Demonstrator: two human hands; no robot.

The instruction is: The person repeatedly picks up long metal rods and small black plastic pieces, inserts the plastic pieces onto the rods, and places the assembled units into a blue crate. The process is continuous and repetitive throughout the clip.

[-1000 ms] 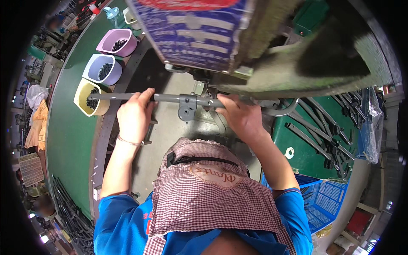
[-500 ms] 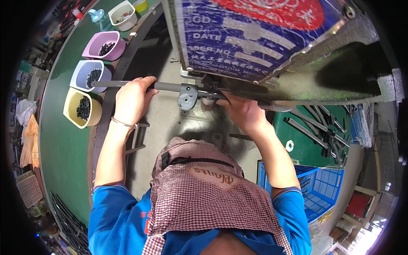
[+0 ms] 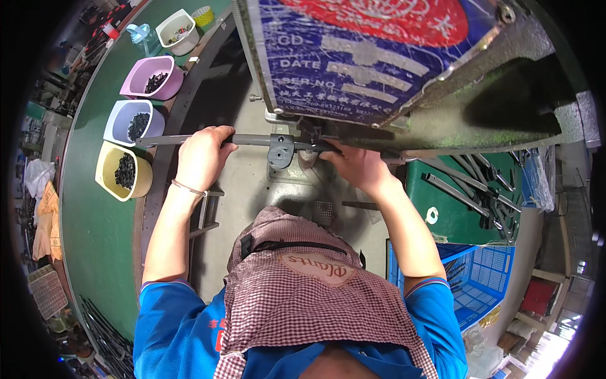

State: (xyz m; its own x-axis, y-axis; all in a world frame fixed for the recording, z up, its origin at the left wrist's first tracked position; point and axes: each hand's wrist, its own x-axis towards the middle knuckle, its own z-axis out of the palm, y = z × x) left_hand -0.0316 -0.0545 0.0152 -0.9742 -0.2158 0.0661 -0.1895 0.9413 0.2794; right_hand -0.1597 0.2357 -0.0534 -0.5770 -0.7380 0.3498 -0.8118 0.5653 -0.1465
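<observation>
A long grey metal tube lies crosswise in front of me, with a dark clamp-like fitting around its middle. My left hand is closed on the tube left of the fitting. To the right of the fitting, my right hand grips the tube, its fingers partly hidden under the machine. The tube's middle passes at the small metal tooling of a machine with a blue and red plate; whether it rests on that tooling I cannot tell.
On the green bench at left stand a yellow bin, a blue bin, a pink bin and a white bin, each with small parts. At right, several metal tubes lie on a green surface above a blue crate.
The tube's left end and my left hand sit slightly lower in the picture, and the tube lies more level. The view has shifted a little. Both hands keep their hold.
</observation>
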